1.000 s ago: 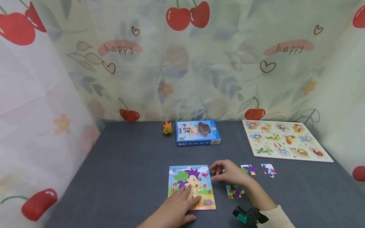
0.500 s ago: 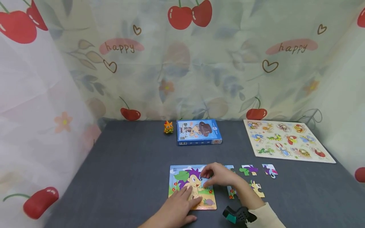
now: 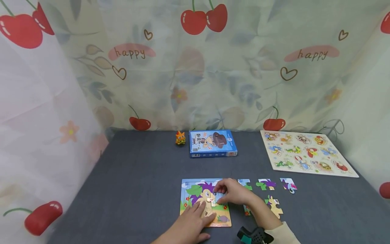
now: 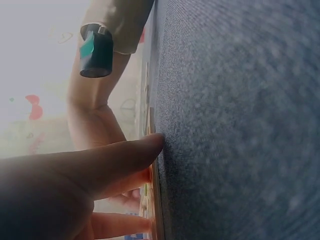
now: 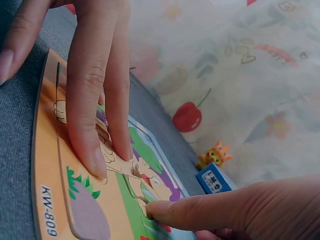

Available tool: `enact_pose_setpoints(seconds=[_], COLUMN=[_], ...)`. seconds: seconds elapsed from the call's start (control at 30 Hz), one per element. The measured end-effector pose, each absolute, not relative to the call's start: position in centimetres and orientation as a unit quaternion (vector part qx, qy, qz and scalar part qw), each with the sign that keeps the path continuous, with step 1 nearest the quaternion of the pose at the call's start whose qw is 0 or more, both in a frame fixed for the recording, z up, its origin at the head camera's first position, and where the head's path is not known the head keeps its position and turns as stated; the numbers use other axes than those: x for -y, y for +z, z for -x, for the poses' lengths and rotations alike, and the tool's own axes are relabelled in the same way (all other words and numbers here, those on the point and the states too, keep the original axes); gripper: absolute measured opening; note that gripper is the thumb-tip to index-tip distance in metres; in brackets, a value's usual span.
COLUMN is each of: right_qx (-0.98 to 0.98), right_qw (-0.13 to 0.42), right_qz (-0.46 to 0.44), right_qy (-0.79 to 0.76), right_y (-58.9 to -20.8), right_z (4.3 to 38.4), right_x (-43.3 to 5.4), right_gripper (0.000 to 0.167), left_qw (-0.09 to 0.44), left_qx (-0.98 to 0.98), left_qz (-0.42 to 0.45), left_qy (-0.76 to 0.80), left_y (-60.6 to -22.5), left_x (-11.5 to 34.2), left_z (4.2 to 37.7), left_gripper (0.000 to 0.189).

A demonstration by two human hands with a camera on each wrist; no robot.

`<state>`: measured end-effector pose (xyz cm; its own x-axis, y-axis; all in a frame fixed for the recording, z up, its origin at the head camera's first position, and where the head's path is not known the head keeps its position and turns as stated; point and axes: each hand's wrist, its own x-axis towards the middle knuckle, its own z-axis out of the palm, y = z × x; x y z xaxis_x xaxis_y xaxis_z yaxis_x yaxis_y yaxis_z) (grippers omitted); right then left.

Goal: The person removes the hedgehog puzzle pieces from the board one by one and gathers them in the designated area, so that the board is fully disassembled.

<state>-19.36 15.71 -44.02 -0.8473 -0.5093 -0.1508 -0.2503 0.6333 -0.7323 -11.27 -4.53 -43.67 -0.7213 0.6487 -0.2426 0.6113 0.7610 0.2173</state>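
Observation:
A square jigsaw puzzle point(image 3: 190, 193) with a purple-haired hedgehog picture lies on the dark table. My left hand point(image 3: 192, 218) rests on its lower left part with the fingers extended; in the right wrist view its fingertips point(image 5: 97, 167) press on the picture. Over the upper right part, my right hand point(image 3: 233, 192) has its thumb and index finger around a puzzle piece point(image 3: 214, 202) beside the hedgehog's face. That piece's edge stands slightly raised by the right thumb point(image 5: 172, 212). The other right fingers are mostly hidden there.
Loose puzzle pieces lie right of the puzzle: a blue-green one point(image 3: 244, 183), a purple one point(image 3: 266, 184), a pink-and-purple one point(image 3: 288, 185) and a cream one point(image 3: 275, 206). Behind are an orange figurine point(image 3: 180, 138), a blue box point(image 3: 212, 144) and an insect board point(image 3: 307, 154).
My right hand has moved left from the puzzle's right edge onto its upper right part, uncovering loose pieces. A piece by the hedgehog's face now shows a raised edge. My left hand stays put.

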Motion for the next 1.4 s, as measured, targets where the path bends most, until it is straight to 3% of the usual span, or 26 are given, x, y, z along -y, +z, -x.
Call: enact_pose_setpoints(seconds=[0.4,0.93,1.4], right_qx=[-0.864,-0.799,-0.794], right_qw=[0.186,0.255,0.255], right_qz=[0.226,0.157,0.152], right_qy=[-0.409,-0.521,-0.531], right_y=[-44.3,-44.4,-43.4], right_z=[19.6,19.7,19.6], right_x=[-16.4,-17.1,-19.8], right_gripper=[0.014,0.021,0.024], left_qw=[0.152,0.158,0.096], left_qx=[-0.926,-0.927,-0.931], left_qz=[-0.341,-0.337,-0.349], left_qy=[0.059,0.044,0.046], left_y=[-43.8,-43.7,-44.0], left_x=[4.5,4.3,4.4], left_z=[11.2,11.1,11.0], left_gripper=[0.053,0.053,0.044])
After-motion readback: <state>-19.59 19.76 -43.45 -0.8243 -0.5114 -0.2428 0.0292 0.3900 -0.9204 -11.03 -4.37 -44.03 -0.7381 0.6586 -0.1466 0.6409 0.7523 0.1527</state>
